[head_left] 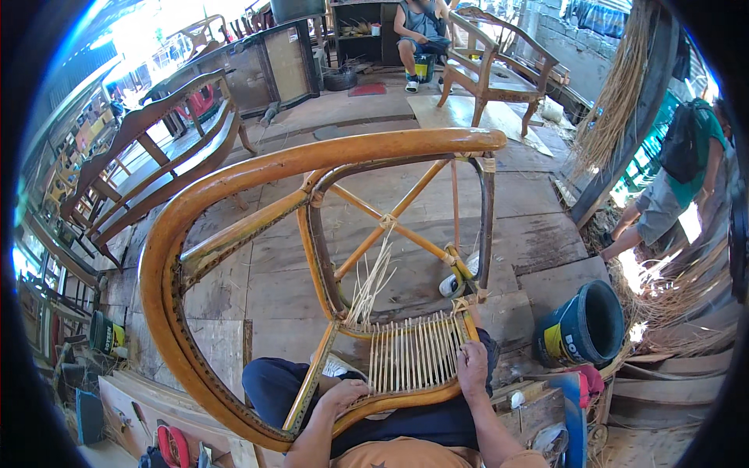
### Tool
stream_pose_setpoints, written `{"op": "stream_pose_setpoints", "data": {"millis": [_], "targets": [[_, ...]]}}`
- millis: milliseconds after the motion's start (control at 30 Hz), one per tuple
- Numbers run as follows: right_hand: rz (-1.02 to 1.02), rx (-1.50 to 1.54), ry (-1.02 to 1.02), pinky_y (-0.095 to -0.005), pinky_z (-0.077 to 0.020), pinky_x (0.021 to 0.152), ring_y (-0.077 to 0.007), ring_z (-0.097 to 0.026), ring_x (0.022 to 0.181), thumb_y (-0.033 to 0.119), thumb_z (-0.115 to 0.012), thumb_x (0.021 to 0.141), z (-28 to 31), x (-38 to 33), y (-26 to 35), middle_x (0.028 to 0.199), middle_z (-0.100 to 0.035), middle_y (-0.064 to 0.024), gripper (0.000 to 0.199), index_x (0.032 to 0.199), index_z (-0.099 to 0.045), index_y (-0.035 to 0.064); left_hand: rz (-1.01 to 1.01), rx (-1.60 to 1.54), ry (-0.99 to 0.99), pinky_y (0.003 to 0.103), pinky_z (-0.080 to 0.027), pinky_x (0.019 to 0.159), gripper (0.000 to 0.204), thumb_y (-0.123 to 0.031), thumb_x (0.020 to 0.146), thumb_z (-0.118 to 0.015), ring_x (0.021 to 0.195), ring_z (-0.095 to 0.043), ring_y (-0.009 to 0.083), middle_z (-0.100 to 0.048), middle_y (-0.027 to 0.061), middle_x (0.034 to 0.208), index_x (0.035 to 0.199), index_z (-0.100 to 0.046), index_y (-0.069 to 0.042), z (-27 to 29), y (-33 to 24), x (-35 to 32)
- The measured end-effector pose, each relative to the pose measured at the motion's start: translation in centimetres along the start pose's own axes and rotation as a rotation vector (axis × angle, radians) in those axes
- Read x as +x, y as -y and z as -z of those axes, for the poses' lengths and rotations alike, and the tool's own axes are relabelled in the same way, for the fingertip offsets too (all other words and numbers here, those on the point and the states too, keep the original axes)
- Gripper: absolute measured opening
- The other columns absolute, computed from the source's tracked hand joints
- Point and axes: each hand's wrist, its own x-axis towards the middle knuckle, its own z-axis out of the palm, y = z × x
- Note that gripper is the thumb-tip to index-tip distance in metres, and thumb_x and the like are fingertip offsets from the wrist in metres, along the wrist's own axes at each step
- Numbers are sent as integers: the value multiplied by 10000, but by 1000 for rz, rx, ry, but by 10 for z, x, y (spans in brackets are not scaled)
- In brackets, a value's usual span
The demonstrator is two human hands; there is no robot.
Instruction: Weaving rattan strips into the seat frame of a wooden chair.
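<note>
Head view. Containers: a dark teal bucket (pixel 579 324) with a yellow label patch stands on the plank floor (pixel 538 242) to the right, well apart from the right hand; its mouth shows a dark interior, contents not discernible. A smaller green-and-yellow bucket (pixel 107 335) sits at far left; contents cannot be made out. A third bucket (pixel 424 68), yellow and dark, is beneath a seated person (pixel 421 31) in the background.

Grip: the left hand (pixel 343 396) rests at the front left of the seat, fingers bent, fingertips touching near the front ends of the strands; whether it pinches one cannot be told. The right hand (pixel 473 366) is at the right edge of the seat, fingers curled in, knuckles up; whether they close on a strand or on the side rail is hidden.

Work: a cane chair (pixel 320 265) is directly in front of the person, seat over the lap, backrest pointing away. Frame glossy orange-brown; the armrest (pixel 160 265) sweeps around the left. Crossed canes (pixel 388 221) span the backrest, bound where they meet. Pale seat strands (pixel 413 355) run nearly parallel from rear rail to front rail (pixel 398 399), filling the middle and right. Loose strands (pixel 374 285) fan upward from the rear left corner.
</note>
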Motion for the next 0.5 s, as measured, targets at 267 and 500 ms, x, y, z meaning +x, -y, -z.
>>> {"op": "stream_pose_setpoints", "data": {"millis": [267, 500], "targets": [[-79, -38, 43, -399, -410, 840, -314, -514, 957, 42, -605, 724, 2, 1, 1, 931, -562, -129, 115, 828, -556, 31, -26, 35, -42, 253, -437, 676, 123, -118, 783, -579, 730, -542, 121, -601, 38, 783, 815, -629, -11, -7, -8, -7], [-44, -50, 50, -401, -419, 835, -309, -528, 941, 42, -605, 716, -1, 1, -1, 919, -580, -127, 111, 818, -562, 40, -29, 34, -44, 274, -446, 672, 137, -159, 814, -588, 734, -542, 132, -603, 40, 792, 834, -631, -29, -5, -5, -5]]}}
